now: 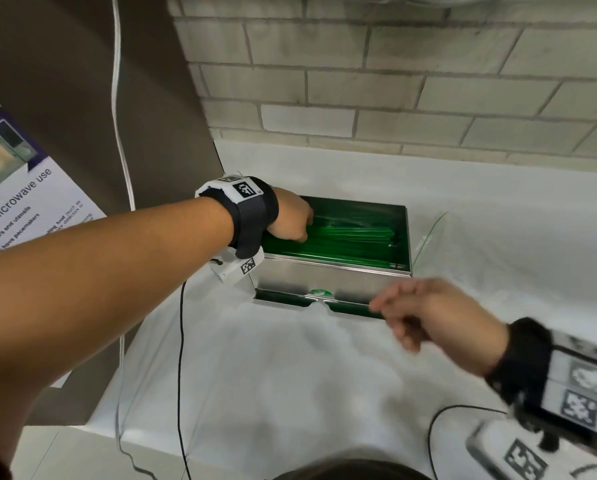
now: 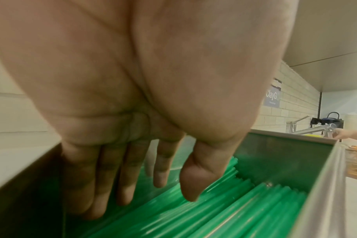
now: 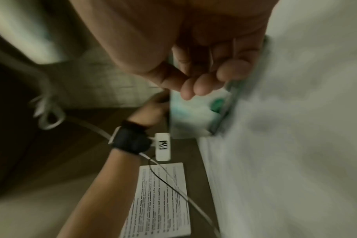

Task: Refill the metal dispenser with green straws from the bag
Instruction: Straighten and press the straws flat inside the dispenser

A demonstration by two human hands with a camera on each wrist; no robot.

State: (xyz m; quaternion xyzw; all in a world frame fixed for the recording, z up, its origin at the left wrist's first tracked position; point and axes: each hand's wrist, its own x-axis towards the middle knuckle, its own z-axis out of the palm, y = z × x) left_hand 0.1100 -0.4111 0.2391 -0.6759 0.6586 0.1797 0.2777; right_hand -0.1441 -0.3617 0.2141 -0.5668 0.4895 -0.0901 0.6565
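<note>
The metal dispenser (image 1: 328, 277) stands open-topped on the white counter, filled with green straws (image 1: 352, 237). My left hand (image 1: 305, 226) reaches into its left end. In the left wrist view the fingers (image 2: 122, 185) point straight down onto the straws (image 2: 245, 209) by the dispenser's wall (image 2: 320, 185), gripping nothing. My right hand (image 1: 394, 317) hovers blurred by the dispenser's front right corner, fingers loosely curled and empty; the right wrist view shows the same right hand (image 3: 194, 87). A clear bag (image 1: 432, 233) lies just right of the dispenser.
A brick wall (image 1: 394, 81) backs the counter (image 1: 290, 375). A brown panel with a microwave notice (image 1: 30, 202) stands on the left. White and black cables (image 1: 181, 341) hang along the counter's left side. Far right in the left wrist view are a tap (image 2: 308, 128) and another person's hand (image 2: 344, 133).
</note>
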